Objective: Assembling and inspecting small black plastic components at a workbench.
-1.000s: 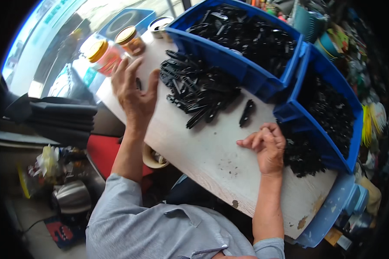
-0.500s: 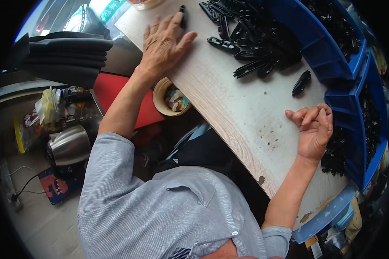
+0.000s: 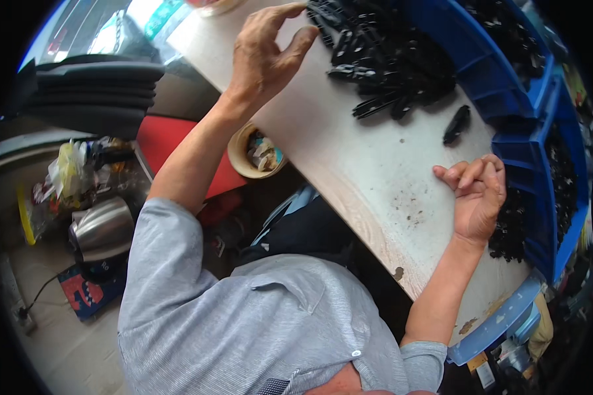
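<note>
Your left hand (image 3: 265,56) hovers over the far left part of the pale worktable (image 3: 375,191), fingers spread and slightly curled, holding nothing; the fingertips sit just beside the near-left edge of the pile of black plastic parts (image 3: 389,62). Your right hand (image 3: 478,197) rests on the table at the right, fingers loosely curled toward the palm; whether a small piece is tucked inside cannot be told from this view. 1 stray black part (image 3: 456,124) lies alone on the bare table, between the pile and your right hand, apart from both. Blue bins (image 3: 507,85) line the far and right side, also loaded with black parts, and your right hand sits just beside the nearer bin's wall. Below the table's left edge: a small bowl of scraps (image 3: 257,151), a red surface (image 3: 171,141), a steel kettle (image 3: 102,230) on the floor. Judgement: the step in hand looks like picking from the pile, with the left hand at the reach stage. The next move calls for closing thumb and forefinger on 1 piece at the pile's edge without dragging its neighbours, and for keeping the right hand ready to receive it.
</note>
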Action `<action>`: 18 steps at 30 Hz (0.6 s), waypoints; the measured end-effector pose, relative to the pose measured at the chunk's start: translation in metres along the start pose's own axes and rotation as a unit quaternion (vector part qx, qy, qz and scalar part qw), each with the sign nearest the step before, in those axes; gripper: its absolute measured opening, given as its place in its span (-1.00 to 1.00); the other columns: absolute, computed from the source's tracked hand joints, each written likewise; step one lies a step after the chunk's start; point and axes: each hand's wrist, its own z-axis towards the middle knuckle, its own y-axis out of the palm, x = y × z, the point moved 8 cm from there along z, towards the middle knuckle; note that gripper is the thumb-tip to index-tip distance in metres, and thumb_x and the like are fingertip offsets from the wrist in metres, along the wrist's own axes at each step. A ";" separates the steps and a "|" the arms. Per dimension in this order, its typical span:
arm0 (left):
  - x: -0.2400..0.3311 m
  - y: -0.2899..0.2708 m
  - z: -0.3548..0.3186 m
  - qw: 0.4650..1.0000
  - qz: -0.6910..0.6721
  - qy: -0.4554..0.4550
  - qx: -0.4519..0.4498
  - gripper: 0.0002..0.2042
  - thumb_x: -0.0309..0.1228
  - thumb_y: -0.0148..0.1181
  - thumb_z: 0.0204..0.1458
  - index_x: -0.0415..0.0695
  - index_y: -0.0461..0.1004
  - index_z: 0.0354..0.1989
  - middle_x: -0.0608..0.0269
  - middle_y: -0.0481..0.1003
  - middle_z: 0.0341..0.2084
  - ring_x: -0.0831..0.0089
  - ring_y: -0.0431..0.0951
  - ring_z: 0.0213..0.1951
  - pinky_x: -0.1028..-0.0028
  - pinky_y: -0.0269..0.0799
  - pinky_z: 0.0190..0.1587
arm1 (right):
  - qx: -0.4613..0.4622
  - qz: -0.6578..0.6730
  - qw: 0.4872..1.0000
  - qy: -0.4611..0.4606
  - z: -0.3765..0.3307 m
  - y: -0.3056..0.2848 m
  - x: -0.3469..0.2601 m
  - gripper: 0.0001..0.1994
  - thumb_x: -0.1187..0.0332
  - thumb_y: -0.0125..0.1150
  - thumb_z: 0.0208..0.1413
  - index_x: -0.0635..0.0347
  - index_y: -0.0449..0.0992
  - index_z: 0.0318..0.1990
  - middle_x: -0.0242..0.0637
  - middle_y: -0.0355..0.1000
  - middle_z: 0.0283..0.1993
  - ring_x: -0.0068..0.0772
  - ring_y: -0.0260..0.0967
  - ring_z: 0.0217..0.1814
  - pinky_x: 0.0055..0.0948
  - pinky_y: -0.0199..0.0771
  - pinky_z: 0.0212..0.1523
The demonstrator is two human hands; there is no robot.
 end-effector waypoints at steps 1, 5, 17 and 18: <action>-0.006 0.001 -0.004 0.992 0.079 -0.070 -0.062 -0.58 -0.23 0.32 0.06 -0.12 0.50 0.08 0.02 0.56 -0.06 0.06 0.53 0.02 0.22 0.43 0.09 | -0.012 0.002 1.000 -0.002 -0.001 0.003 -0.001 -0.77 0.22 -0.02 0.34 0.16 0.36 -0.04 -0.32 0.27 -0.52 -0.32 0.43 -0.31 0.03 0.64 -0.10; 0.042 0.040 0.053 0.989 0.098 -0.015 -0.112 -0.60 -0.32 0.43 0.01 -0.16 0.54 0.01 0.05 0.55 -0.05 0.16 0.55 -0.02 0.30 0.45 0.05 | 0.018 0.020 1.000 0.010 0.003 -0.005 0.008 -0.81 0.25 -0.05 0.34 0.16 0.36 -0.06 -0.30 0.32 -0.56 -0.29 0.48 -0.37 0.13 0.66 -0.14; 0.025 0.264 0.116 0.861 0.182 -0.023 -0.474 -0.21 0.12 0.32 -0.03 0.09 0.26 0.37 -0.02 0.45 0.12 -0.02 0.46 0.13 0.14 0.42 0.18 | 0.019 0.059 0.998 0.010 -0.007 -0.011 0.007 -0.82 0.28 0.04 0.29 0.17 0.40 -0.10 -0.33 0.32 -0.60 -0.30 0.49 -0.41 0.14 0.67 -0.18; 0.020 0.269 0.119 0.859 0.185 -0.026 -0.476 -0.21 0.12 0.32 -0.03 0.09 0.26 0.37 -0.02 0.45 0.12 -0.02 0.46 0.13 0.14 0.42 0.18 | 0.017 0.062 0.998 0.013 -0.007 -0.009 0.008 -0.82 0.28 0.04 0.29 0.17 0.40 -0.10 -0.33 0.32 -0.60 -0.30 0.49 -0.41 0.14 0.67 -0.18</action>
